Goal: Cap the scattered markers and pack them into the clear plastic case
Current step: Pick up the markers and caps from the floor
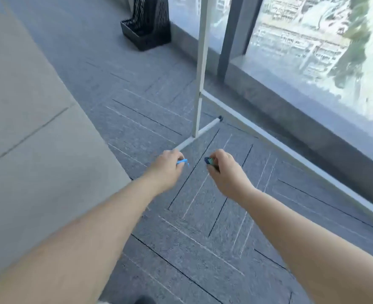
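Hands held out over the grey carpet floor [203, 238], centre of the frame. My left hand [167, 166] pinches a small light-blue piece [183, 161], which is too blurred to say whether it is a cap. Its end pokes out to the right of my fingers. My right hand [226, 172], just beside it, is curled round a marker [209, 161]. The marker's dark blue end, with a hint of green, points left toward the light-blue piece. The two items are near each other but apart, with a strip of carpet showing between them. Both forearms run in from the lower corners of the frame, bare to the elbow.

Along the left side of the frame lies the pale top of a desk [27, 128], with a thin seam crossing it. A white metal stand [199, 73] rises just above my hands, and its foot bar slants down behind the left one. At top centre a black mesh file holder [147, 25] sits on the carpet by the glass. A window [313, 51] fills the upper right, with buildings and trees far below.
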The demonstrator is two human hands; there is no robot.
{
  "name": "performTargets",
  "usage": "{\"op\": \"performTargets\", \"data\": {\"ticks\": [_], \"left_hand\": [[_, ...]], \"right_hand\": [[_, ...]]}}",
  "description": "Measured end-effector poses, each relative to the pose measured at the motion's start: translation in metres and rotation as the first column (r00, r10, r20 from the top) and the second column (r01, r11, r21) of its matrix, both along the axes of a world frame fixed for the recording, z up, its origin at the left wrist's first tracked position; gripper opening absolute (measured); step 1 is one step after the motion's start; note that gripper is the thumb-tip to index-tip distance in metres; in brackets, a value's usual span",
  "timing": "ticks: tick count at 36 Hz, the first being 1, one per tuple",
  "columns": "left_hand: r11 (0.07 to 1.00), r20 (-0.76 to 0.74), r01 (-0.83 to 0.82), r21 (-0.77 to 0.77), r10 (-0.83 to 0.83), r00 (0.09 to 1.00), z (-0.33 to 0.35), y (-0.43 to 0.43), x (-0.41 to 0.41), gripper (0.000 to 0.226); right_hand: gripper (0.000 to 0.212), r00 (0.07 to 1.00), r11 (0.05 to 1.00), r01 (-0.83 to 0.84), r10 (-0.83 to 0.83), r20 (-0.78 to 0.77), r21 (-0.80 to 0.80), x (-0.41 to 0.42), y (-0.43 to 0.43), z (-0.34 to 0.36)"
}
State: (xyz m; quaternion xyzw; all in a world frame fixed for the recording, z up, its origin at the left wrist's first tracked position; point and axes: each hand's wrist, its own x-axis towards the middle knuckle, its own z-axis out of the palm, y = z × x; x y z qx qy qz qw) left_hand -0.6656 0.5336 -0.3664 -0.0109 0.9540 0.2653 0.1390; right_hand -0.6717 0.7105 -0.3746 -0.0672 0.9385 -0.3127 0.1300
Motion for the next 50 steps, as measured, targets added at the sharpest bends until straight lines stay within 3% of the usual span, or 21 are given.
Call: {"op": "performTargets", "data": {"ticks": [13,20,27,32,44,50], "left_hand": [[0.986,-0.406,-0.145,-0.081,0.101,0.908,0.326,-0.1,0.163,0.023],[0.958,-0.584,-0.28,-0.066,0.19,0.789,0.428,-0.162,0.289,0.022],[0.912,-0.603,-0.396,-0.105,0.259,0.755,0.462,-0.221,0.385,0.024],[0.869,-0.593,-0.493,-0.045,0.374,0.713,0.465,-0.268,0.427,0.018],[0.722,-0.612,-0.691,0.027,0.559,0.559,0.438,-0.415,0.441,0.019],[0.674,-0.63,-0.733,0.088,0.608,0.483,0.425,-0.497,0.431,0.015]], "right_hand": [[0.026,0.951,0.981,-0.189,0.169,-0.26,-0.053,0.117,-0.097,0.305],[0.026,0.894,0.96,-0.258,0.196,-0.402,-0.107,0.202,-0.144,0.407],[0.032,0.817,0.928,-0.372,0.315,-0.483,-0.024,0.274,-0.189,0.459],[0.027,0.754,0.869,-0.495,0.444,-0.485,0.026,0.297,-0.243,0.469],[0.028,0.656,0.76,-0.647,0.597,-0.462,0.064,0.264,-0.412,0.44],[0.025,0.652,0.715,-0.699,0.619,-0.439,-0.03,0.231,-0.509,0.432]]}}
